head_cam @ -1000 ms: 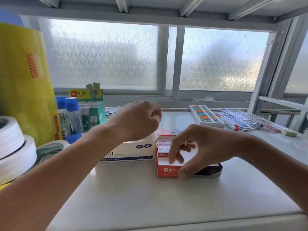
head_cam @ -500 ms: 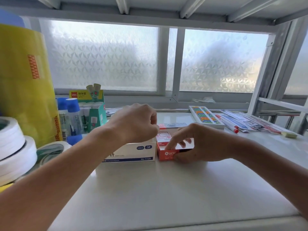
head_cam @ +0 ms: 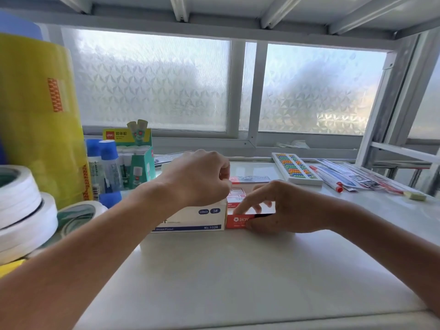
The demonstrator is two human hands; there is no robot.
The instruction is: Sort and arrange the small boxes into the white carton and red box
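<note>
A white carton (head_cam: pixel 190 219) with a blue stripe stands mid-table. Touching its right side is the red box (head_cam: pixel 235 221). My left hand (head_cam: pixel 197 177) hovers over the carton's top right corner, fingers curled together as if pinching something too small to make out. My right hand (head_cam: pixel 276 208) rests on the red box, thumb against its front face and fingers over its open top. Small red-and-white boxes (head_cam: pixel 235 194) show inside behind my fingers. Another flat small box (head_cam: pixel 250 179) lies just behind.
Rolls of white tape (head_cam: pixel 21 206) and a tall yellow tape stack (head_cam: pixel 40 115) crowd the left. Glue bottles (head_cam: pixel 104 163) and a green glue-stick display box (head_cam: pixel 138 158) stand behind my left arm. An abacus (head_cam: pixel 295 169) and packaged pens (head_cam: pixel 357 177) lie at the right rear.
The red box has been pushed back from the front to sit flush beside the white carton, my right hand moving with it. My left hand has dropped slightly toward the carton's top.
</note>
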